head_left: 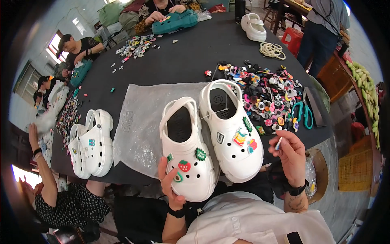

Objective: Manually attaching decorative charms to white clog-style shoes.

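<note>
Two white clogs joined by a thin clear tie lie at the table's near edge, toes toward me. My left hand (170, 179) grips the toe of the left clog (195, 183), fingers on its upper. That clog bears a strawberry charm (184, 165), an avocado charm (178, 177) and green spiky charms. The right clog (239, 164) carries several colourful charms on its toe and side. Beside it, my right hand (290, 154) is raised and pinches a small white-and-blue piece (278, 143), its kind unclear.
A clear plastic bag (138, 122) lies under the clogs. A pile of shoe charms (268, 91) and teal scissors (302, 114) are at right. Another white clog pair (97, 142) stands at left. Co-workers handle teal clogs (174, 22) across the table; rope (272, 50) lies at the far right.
</note>
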Tool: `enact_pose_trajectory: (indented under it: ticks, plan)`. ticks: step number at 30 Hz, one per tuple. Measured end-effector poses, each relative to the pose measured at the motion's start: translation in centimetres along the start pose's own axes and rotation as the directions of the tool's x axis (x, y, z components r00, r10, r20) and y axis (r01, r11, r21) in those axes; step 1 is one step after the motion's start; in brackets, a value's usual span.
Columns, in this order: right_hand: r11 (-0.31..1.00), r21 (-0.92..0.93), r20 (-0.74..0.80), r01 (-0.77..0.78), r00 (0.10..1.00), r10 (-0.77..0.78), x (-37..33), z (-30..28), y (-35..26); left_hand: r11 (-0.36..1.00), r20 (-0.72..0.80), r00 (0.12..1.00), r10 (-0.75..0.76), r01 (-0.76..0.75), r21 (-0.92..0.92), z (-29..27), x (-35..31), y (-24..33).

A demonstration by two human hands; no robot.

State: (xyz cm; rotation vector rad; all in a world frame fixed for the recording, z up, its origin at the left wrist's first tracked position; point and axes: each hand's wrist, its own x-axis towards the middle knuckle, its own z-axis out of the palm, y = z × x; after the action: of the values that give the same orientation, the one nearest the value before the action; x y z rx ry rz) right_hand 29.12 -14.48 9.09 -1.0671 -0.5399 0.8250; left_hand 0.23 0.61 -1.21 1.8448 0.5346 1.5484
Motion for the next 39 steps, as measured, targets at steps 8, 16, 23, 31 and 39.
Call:
enact_pose_trajectory:
  ticks: [8, 16, 23, 31, 39]
  plan:
    - [0.993, -0.118, 0.075, 0.020, 0.997, -0.011, -1.3, 1.0, 0.1, 0.994, 0.123, 0.991, -0.051, 0.038, 0.107, -1.4, 1.0, 1.5]
    - [0.996, -0.083, 0.363, 0.025, 0.932, 0.007, -2.3, 2.6, -0.4, 0.875, 0.114, 0.993, 0.020, -0.073, 0.479, -0.8, 4.5, 8.4]
    - [0.919, -0.316, 0.512, 0.234, 0.858, -0.042, -1.7, 2.9, -1.8, 0.907, 0.455, 0.883, 0.118, -0.282, 0.313, 2.1, 6.7, 11.8]
    - [0.853, -0.390, 0.613, 0.348, 0.789, -0.041, -2.9, 4.5, -1.6, 0.978, 0.575, 0.818, 0.005, -0.125, 0.169, 5.0, 6.6, 13.1]
    - [0.725, -0.327, 0.480, 0.606, 0.767, -0.425, 0.1, 3.3, 0.8, 0.918, 0.562, 0.727, -0.393, 0.278, 0.283, 4.8, 8.8, 14.5]
